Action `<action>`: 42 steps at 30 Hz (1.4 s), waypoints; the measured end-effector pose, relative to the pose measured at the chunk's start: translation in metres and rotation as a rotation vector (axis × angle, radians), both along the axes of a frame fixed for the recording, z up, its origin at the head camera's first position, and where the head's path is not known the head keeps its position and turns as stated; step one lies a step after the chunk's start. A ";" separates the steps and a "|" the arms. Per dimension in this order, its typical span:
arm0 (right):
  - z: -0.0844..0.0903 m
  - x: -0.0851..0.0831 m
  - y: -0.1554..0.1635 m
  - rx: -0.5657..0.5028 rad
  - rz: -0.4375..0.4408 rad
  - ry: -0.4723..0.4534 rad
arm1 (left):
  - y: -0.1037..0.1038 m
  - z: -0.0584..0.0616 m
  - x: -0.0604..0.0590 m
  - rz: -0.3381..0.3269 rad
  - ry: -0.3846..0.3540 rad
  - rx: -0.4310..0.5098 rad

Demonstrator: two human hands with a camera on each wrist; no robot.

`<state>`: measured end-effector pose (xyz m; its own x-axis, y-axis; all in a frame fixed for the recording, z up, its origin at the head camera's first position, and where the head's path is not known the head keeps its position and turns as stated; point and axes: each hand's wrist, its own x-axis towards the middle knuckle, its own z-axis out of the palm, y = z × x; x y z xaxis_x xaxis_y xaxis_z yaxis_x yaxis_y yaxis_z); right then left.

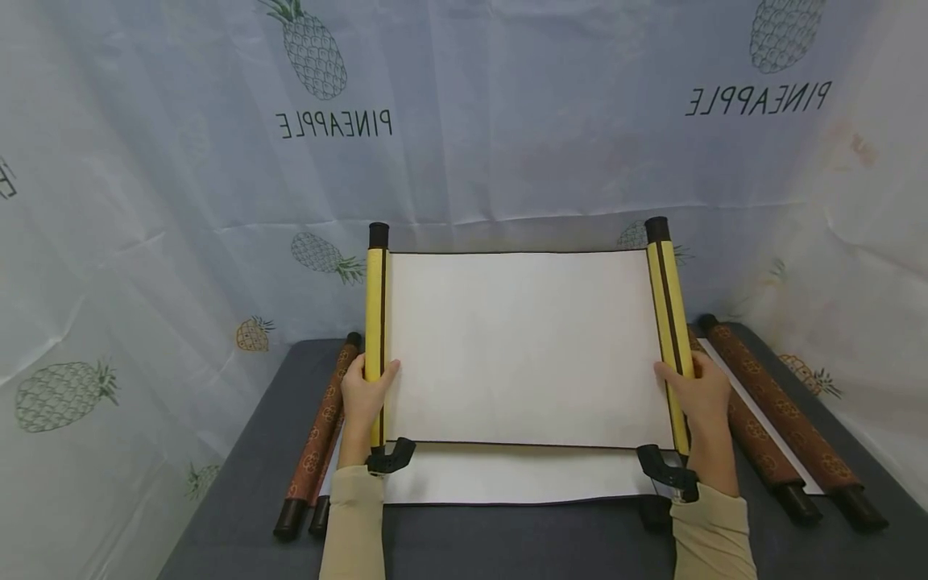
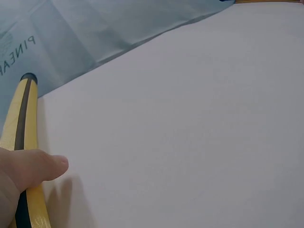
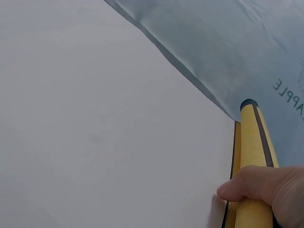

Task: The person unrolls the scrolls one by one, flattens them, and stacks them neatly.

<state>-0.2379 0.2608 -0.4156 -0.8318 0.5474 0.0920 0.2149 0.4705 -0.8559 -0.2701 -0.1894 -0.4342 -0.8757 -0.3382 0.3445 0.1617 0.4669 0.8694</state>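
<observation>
Both hands hold up a partly unrolled scroll, its blank white sheet (image 1: 522, 346) stretched between two yellow rollers with dark stripes and black end caps. My left hand (image 1: 365, 395) grips the left roller (image 1: 374, 306) below its middle, thumb across the front onto the sheet's edge. On the opposite side, my right hand (image 1: 702, 395) grips the right roller (image 1: 667, 298), which leans slightly. Each wrist view shows the thumb over its roller, while the other fingers are mostly hidden behind. Beneath the raised scroll, another white sheet (image 1: 507, 475) with a dark lower edge shows.
Brown patterned rollers with black ends lie on the grey table (image 1: 239, 483): a left pair, including the outer roller (image 1: 319, 443), and a right pair, including the outer roller (image 1: 783, 403), with white sheet between. A pineapple-printed curtain (image 1: 507, 161) hangs behind and at the sides.
</observation>
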 end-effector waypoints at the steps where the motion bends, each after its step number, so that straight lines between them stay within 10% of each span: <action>1: 0.000 0.000 0.000 -0.006 -0.002 0.001 | 0.000 0.000 0.000 0.007 0.002 -0.001; 42: 0.006 0.012 0.008 -0.094 0.028 -0.057 | -0.003 0.002 0.001 0.015 -0.130 -0.007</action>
<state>-0.2258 0.2692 -0.4096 -0.8495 0.5275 -0.0067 0.2524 0.3953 -0.8832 -0.2688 -0.1926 -0.4324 -0.9080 -0.3497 0.2307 0.0409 0.4743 0.8794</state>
